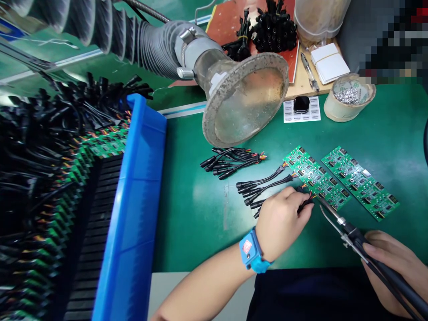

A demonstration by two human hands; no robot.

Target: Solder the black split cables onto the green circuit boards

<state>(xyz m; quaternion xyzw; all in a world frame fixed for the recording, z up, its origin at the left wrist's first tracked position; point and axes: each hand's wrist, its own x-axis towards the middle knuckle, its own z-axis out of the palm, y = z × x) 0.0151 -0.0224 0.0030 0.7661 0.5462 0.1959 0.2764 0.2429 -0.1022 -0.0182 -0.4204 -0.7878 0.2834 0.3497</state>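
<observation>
My left hand [282, 218], with a blue wrist strap [251, 252], pinches a black cable with coloured wire ends [306, 201] against the near end of a green circuit board panel [316, 180]. My right hand [394, 265] grips a soldering iron [354, 238] whose tip points at the same spot on the board. A second green board panel [361, 183] lies just to the right. Black cables [264, 183] soldered to the first panel trail off to the left.
A loose bundle of black cables [230, 161] lies on the green mat. A fume extraction hood [245, 98] hangs over the mat's back. A blue bin [133, 209] at the left holds several boards with cables. A solder-scrap cup [349, 102], a pen and white cards sit behind.
</observation>
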